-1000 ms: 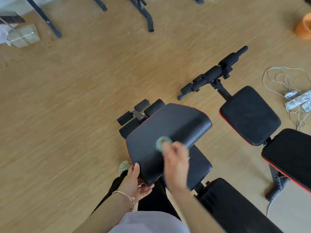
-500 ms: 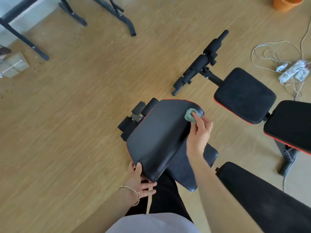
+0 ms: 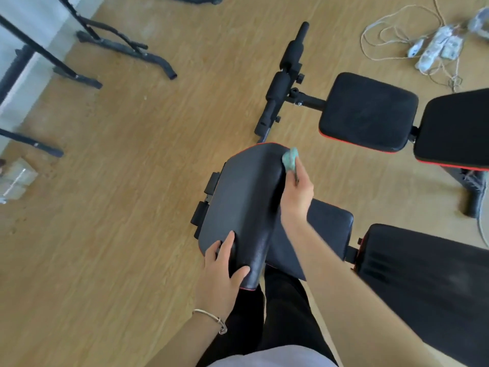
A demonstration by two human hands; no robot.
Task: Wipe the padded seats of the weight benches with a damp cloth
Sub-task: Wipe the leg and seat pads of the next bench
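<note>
A black padded seat (image 3: 246, 197) with red piping stands tilted up in the middle of the view, over the near bench's lower pad (image 3: 325, 229). My right hand (image 3: 296, 194) grips a small green cloth (image 3: 290, 158) and presses it on the seat's far right corner. My left hand (image 3: 225, 268) lies on the seat's near end, fingers spread over the top and thumb on the near face. A second bench's seat pad (image 3: 367, 112) and back pad (image 3: 455, 128) lie to the right.
The near bench's long back pad (image 3: 428, 282) fills the lower right. Foam leg rollers (image 3: 285, 80) stick out from the second bench. Black frame legs (image 3: 124, 51) stand at the upper left, white cables and power strips (image 3: 434, 49) at the upper right. My legs are under the seat.
My right hand has swept the cloth from the seat's middle to its far right corner. My left hand has come up from the seat's near edge onto its top.
</note>
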